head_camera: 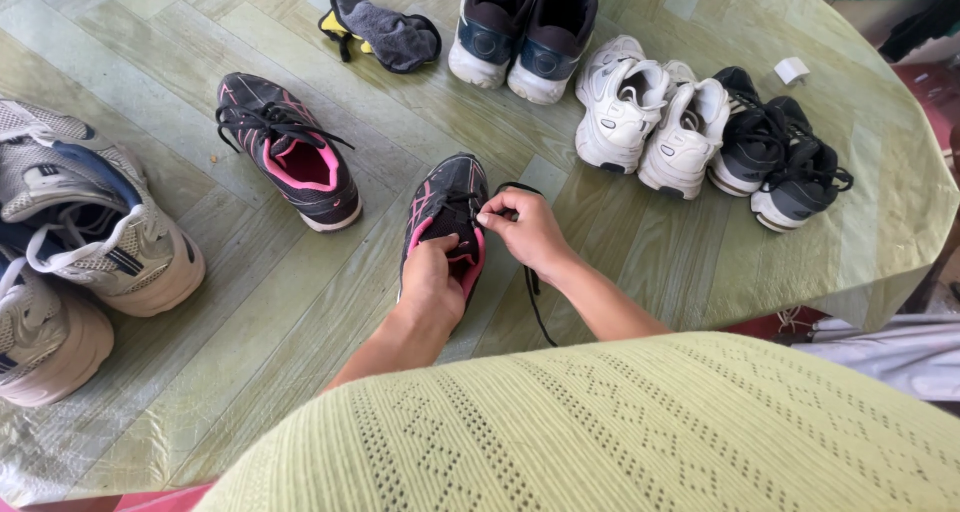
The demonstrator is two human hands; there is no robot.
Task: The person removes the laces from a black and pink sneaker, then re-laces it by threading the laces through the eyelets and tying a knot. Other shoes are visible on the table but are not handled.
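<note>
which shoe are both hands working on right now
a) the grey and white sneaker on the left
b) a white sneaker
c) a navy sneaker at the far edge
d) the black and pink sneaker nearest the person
d: the left hand grips the black and pink sneaker while the right hand pinches its black lace; the white sneakers sit untouched farther back.

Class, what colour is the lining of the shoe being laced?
Pink, inside the black shoe; seen best, and only, in the head view.

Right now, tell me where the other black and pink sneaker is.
In the head view, the second black and pink sneaker lies on the table, left of the one under both hands, with grey and white sneakers farther left.
</note>
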